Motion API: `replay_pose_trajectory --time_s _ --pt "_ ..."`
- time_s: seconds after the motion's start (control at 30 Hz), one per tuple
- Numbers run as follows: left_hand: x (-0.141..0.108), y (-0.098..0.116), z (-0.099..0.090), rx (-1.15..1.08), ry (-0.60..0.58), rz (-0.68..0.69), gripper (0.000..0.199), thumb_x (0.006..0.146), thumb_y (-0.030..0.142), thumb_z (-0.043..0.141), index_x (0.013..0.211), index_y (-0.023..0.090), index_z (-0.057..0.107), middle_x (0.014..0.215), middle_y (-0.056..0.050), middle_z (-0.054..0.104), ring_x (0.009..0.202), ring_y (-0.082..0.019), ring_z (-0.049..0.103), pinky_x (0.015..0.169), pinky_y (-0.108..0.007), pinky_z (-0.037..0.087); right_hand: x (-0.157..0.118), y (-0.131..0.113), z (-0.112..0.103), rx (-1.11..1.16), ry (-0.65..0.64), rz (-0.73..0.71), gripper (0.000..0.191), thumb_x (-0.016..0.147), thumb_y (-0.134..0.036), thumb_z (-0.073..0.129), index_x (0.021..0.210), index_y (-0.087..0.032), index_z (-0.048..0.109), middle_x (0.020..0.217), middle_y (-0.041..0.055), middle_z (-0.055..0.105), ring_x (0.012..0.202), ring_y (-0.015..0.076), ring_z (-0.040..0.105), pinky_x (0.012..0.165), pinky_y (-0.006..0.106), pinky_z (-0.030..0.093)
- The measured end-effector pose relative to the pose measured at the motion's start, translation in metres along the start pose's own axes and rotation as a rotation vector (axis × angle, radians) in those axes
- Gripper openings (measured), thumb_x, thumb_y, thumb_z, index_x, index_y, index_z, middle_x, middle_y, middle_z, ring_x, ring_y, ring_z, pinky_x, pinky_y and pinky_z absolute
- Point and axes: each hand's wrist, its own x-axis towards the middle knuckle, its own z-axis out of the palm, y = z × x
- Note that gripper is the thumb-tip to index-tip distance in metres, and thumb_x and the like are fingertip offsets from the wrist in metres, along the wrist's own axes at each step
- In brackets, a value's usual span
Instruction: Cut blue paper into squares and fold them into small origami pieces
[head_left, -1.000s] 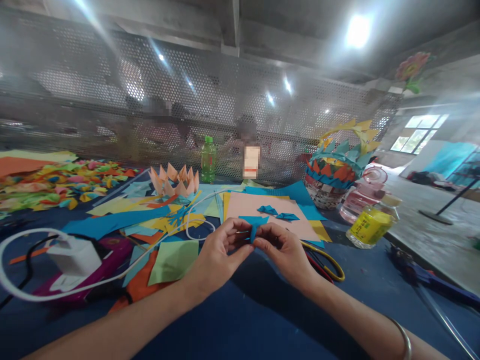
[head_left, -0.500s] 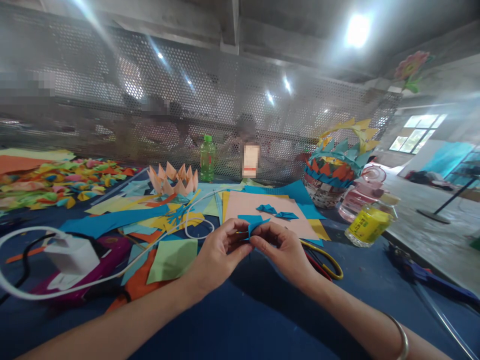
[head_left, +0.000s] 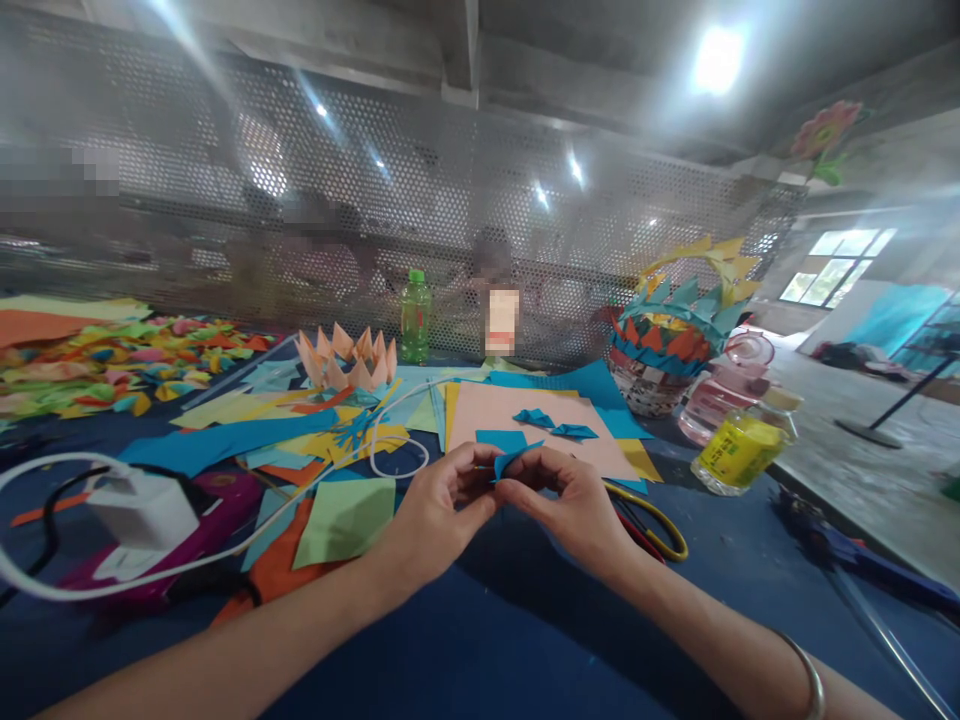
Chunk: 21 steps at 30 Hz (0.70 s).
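A small blue piece of paper [head_left: 510, 460], partly folded, is pinched between my two hands above the table. My left hand [head_left: 442, 500] grips its left side with thumb and fingers. On its right side, my right hand [head_left: 566, 490] closes thumb and fingertips around the paper. Just beyond lies a stack of coloured sheets with a pink sheet [head_left: 480, 405] on top. Two folded blue paper pieces [head_left: 576, 432] rest on that sheet, and a flat blue paper square [head_left: 491, 438] lies behind my fingers.
Scissors with yellow and red handles [head_left: 671, 540] lie right of my hands. A white plug [head_left: 146, 515] and cable sit left, near green paper [head_left: 349, 515]. Further back stand a peach paper ring [head_left: 349, 365], green bottle [head_left: 415, 318], paper basket [head_left: 652, 370] and yellow-labelled bottle [head_left: 739, 450]. A glue gun [head_left: 847, 550] lies right.
The blue paper between my fingers has tipped from standing upright to a flatter, slanted fold. Both hands have barely shifted.
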Motion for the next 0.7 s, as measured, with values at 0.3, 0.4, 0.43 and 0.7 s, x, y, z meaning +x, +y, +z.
replay_pose_trajectory --time_s 0.3,0.4,0.43,0.7 --pt "0.001 0.000 0.000 -0.012 0.030 -0.033 0.024 0.076 0.020 0.068 0.100 0.019 0.063 0.100 -0.004 0.070 0.094 -0.019 0.066 0.086 -0.028 0.050 0.000 -0.002 0.001 -0.057 0.018 -0.023 0.012 0.081 -0.027 0.062 0.074 -0.018 0.066 0.069 0.0004 0.065 0.064 0.0140 0.057 0.063 0.026 0.046" --pt "0.005 0.001 -0.002 -0.031 0.079 -0.068 0.020 0.077 0.025 0.066 0.095 0.017 0.066 0.093 -0.003 0.070 0.089 -0.019 0.065 0.084 -0.028 0.049 0.001 -0.001 0.001 -0.065 0.010 -0.022 0.015 0.083 -0.029 0.060 0.075 -0.018 0.065 0.070 0.0013 0.065 0.065 0.0148 0.058 0.063 0.027 0.047" --pt "0.007 0.002 -0.003 -0.024 0.114 -0.085 0.018 0.076 0.027 0.067 0.090 0.016 0.067 0.087 -0.003 0.070 0.084 -0.018 0.064 0.081 -0.027 0.048 0.002 0.000 0.000 -0.061 0.018 -0.025 0.015 0.083 -0.030 0.059 0.076 -0.018 0.064 0.071 0.0017 0.065 0.066 0.0149 0.058 0.064 0.027 0.047" --pt "0.017 0.003 -0.013 -0.131 0.361 -0.204 0.031 0.065 0.040 0.075 0.073 0.015 0.059 0.055 0.007 0.047 0.048 -0.006 0.039 0.047 -0.019 0.031 0.012 0.010 -0.008 -0.017 0.197 -0.024 0.033 0.080 -0.040 0.063 0.105 -0.017 0.058 0.089 0.0045 0.057 0.078 0.0163 0.054 0.061 0.024 0.045"
